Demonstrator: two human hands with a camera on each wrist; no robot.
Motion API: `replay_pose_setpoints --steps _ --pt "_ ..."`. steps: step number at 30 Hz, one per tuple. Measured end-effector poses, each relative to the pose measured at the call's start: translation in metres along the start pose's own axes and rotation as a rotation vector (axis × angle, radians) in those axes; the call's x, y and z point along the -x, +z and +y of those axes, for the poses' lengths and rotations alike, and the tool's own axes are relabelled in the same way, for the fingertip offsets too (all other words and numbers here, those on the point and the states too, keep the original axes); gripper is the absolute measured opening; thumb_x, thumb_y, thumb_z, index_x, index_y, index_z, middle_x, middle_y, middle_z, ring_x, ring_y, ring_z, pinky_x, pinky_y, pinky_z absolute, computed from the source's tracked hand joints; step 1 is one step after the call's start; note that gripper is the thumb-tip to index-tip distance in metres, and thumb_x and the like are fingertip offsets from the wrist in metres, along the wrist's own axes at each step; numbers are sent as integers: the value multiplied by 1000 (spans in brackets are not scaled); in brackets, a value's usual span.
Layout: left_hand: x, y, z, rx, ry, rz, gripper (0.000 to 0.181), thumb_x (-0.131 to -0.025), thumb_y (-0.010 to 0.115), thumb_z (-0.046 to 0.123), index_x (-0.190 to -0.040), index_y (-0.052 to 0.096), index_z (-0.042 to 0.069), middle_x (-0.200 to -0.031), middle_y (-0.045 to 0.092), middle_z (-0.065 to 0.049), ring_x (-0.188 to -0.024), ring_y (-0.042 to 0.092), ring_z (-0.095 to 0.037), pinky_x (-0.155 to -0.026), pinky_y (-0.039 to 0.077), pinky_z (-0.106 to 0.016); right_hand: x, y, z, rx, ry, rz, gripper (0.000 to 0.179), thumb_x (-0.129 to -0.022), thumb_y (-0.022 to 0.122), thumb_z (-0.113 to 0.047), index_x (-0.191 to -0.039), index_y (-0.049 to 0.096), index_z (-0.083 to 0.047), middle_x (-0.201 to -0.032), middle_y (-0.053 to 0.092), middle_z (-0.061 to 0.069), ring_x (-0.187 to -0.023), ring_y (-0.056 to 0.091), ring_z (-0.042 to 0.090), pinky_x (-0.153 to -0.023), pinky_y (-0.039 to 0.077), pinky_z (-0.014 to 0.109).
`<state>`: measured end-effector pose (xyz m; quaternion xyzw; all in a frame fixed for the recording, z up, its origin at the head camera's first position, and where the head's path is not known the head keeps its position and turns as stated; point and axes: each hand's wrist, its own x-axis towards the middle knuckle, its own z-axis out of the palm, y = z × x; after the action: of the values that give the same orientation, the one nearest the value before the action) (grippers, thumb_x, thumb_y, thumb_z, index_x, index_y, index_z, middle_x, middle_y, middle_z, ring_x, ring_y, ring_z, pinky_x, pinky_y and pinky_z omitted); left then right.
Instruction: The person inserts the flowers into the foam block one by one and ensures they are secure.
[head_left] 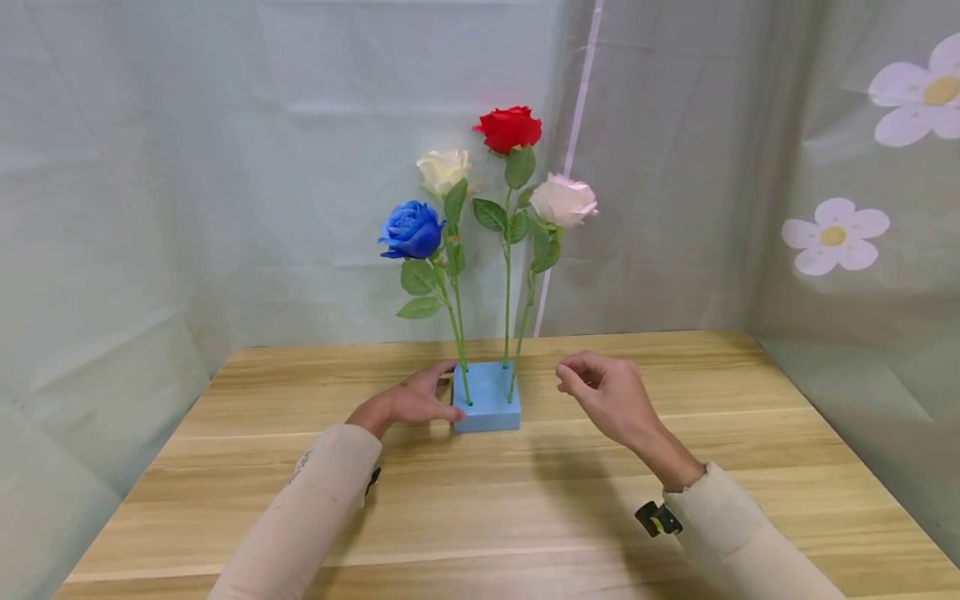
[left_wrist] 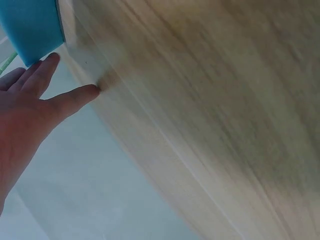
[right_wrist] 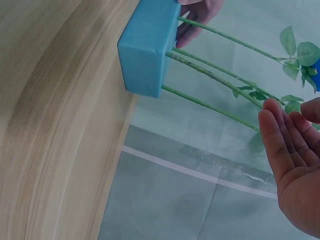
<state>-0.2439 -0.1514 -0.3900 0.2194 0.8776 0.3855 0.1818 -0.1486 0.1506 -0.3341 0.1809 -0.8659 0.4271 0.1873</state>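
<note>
A blue block (head_left: pixel 487 418) stands on the table with several artificial roses upright in its holes: a blue rose (head_left: pixel 412 230), a cream rose (head_left: pixel 443 173), a red rose (head_left: pixel 510 130) and a pale pink rose (head_left: pixel 564 200). At the block's left side is my left hand (head_left: pixel 417 398), its thumb by the front corner and its fingers towards the back. The left wrist view shows those fingers (left_wrist: pixel 44 75) mostly straight against the block. My right hand (head_left: pixel 611 398) is raised right of the block, thumb near the fingertips, holding nothing.
The wood-grain table (head_left: pixel 420 517) runs back to a pale curtain (head_left: pixel 337 167). On the right, a curtain panel carries printed white flowers (head_left: pixel 835 237). A black wristband piece (head_left: pixel 658 518) sits at my right cuff.
</note>
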Motion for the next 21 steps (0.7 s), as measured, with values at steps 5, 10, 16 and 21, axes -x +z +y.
replay_pose_setpoints --steps 5,10,16,21 --pt "0 1 -4 7 15 27 94 -82 81 23 -155 26 2 -157 32 -19 -141 37 -40 -112 35 -51 0 1 1 -14 -10 1 13 -97 66 -11 -100 75 -3 -86 75 8 -73 72 23 -56 51 24" --pt "1 1 -4 -2 22 38 93 -82 80 25 -155 27 1 -157 33 -19 -140 38 -40 -112 35 -51 -1 0 2 2 -8 -5 13 -98 66 -12 -101 75 -3 -86 75 5 -73 71 16 -58 52 25" --pt "2 1 -3 -6 44 22 94 -84 80 27 -155 26 1 -157 31 -20 -140 38 -41 -111 36 -51 0 -5 6 42 -1 -14 14 -98 65 -14 -103 75 -5 -88 74 3 -75 69 15 -65 55 29" --pt "6 -4 -2 -67 16 17 98 -84 80 34 -157 24 2 -158 29 -21 -142 35 -40 -111 35 -53 0 -12 10 77 12 -56 17 -98 65 -15 -108 74 -5 -97 75 5 -84 71 19 -75 58 38"
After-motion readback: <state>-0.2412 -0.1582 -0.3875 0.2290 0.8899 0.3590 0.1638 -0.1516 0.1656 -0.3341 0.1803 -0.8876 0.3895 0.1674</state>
